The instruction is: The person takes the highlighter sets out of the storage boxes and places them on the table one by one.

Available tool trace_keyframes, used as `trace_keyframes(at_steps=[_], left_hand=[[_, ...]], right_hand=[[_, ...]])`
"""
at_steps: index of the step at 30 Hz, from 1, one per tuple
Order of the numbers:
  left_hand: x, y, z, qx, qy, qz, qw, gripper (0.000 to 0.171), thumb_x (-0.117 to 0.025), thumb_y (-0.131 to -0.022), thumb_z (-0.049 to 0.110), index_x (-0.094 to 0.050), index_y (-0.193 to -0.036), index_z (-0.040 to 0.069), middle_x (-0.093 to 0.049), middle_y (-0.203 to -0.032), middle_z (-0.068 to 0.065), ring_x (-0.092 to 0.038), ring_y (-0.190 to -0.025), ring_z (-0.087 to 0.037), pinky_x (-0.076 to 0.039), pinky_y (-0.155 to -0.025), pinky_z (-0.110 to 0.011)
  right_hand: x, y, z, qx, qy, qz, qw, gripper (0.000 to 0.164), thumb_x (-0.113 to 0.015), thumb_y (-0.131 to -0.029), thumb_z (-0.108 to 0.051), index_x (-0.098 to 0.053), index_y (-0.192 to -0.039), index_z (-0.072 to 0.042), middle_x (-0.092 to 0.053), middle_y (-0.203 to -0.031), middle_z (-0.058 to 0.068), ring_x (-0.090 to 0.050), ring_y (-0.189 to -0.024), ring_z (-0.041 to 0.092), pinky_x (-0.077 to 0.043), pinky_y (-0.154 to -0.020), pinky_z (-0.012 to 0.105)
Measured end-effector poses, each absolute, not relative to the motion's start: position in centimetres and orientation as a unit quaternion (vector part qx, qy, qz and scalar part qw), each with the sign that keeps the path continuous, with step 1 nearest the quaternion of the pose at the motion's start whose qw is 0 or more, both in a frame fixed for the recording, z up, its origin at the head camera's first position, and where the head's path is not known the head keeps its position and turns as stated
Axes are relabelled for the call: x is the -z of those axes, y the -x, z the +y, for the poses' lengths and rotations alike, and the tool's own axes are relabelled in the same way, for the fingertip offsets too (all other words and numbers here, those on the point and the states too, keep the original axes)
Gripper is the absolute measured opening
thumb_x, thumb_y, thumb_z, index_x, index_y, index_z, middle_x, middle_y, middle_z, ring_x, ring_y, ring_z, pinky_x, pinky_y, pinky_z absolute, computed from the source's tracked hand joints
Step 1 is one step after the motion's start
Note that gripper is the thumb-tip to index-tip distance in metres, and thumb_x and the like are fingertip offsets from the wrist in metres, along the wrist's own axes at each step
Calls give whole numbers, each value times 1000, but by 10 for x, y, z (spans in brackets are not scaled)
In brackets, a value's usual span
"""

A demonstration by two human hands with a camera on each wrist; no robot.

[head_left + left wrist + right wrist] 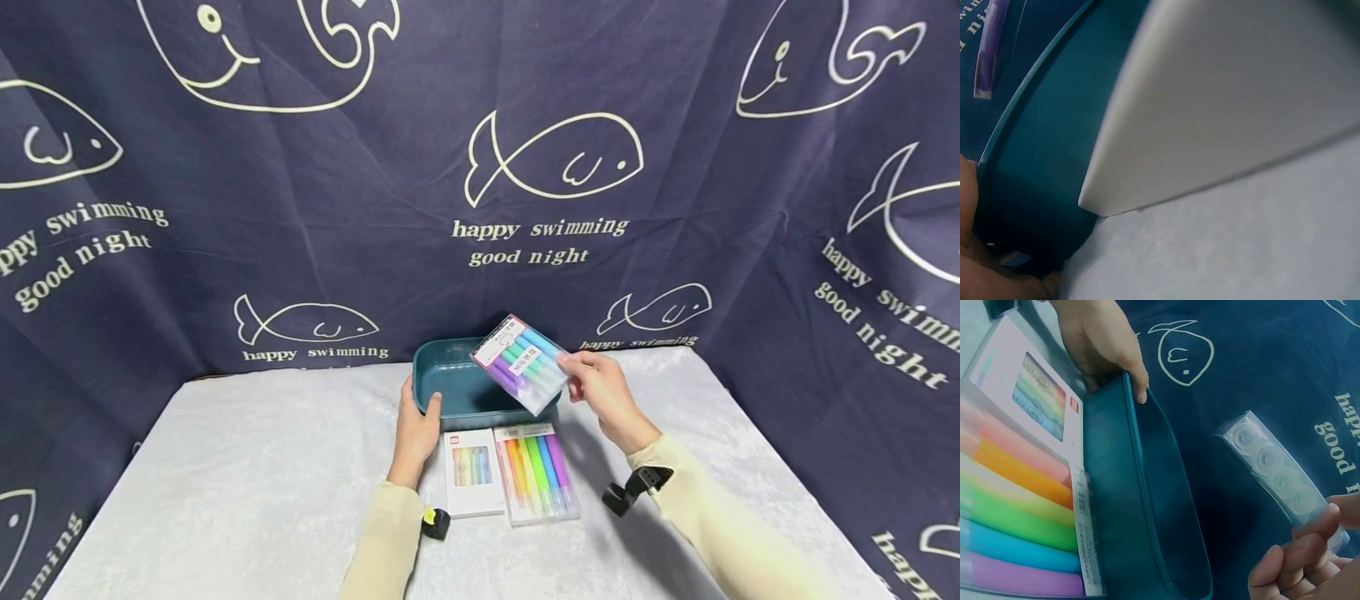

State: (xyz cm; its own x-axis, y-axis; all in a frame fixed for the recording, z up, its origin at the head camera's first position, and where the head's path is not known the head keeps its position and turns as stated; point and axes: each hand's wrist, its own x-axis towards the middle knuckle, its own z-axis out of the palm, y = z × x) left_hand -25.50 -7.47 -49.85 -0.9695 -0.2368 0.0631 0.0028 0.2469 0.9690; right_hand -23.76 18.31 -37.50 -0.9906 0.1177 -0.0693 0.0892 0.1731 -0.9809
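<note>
A teal plastic bin [450, 406] stands toward the back of the table. My left hand [417, 427] grips its left end, the thumb over the near rim. Above the bin's right half, my right hand [600, 392] pinches a clear pack of markers [525, 362] by its right edge, tilted, with purple, green and blue pens inside. In the right wrist view, the round pen ends of that pack [1282, 478] face the camera. In front of the bin lie a white box with a window [472, 475] and a clear pack of rainbow-coloured markers [537, 475], side by side.
A white cloth [262, 475] covers the table. Dark blue curtains [360, 192] with fish drawings and lettering hang behind it and at both sides. Each wrist carries a small black camera, such as the right one [637, 487].
</note>
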Motion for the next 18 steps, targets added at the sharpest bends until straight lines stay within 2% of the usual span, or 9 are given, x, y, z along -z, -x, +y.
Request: trace_keyframes(at_steps=[5,14,18], left_hand=[[497,254,-74,612,-71,-782,95,63,-54,-101,20,-28,-157,8,-35,-160,-23,-36,-148,-42,-30,-122,-59],[498,254,-74,608,-76,-785,91,63,-53,-102,22,-27,-157,10,-34,-161,-22,-35,-149,-42,-29,-122,-59],[498,253,-74,607,-75,-786,89,63,-53,-102,22,-26,-158,9,-34,-161,-22,-34,-149,-42,-29,-121,-60]], right_hand=[[373,230,191,-652,72,-755,16,16,-58,-100,-17,-63,-92,-5,-46,-54,-8,-45,-52,5,-44,-55,20],[374,214,203,-659,76,-748,21,23,-57,-101,-16,-61,-79,-12,-47,-53,-7,-47,-53,5,-48,-58,20],[374,206,206,-663,83,-743,21,22,-57,-101,-17,-61,-80,-12,-48,-55,-7,-48,-55,5,-49,-59,21]])
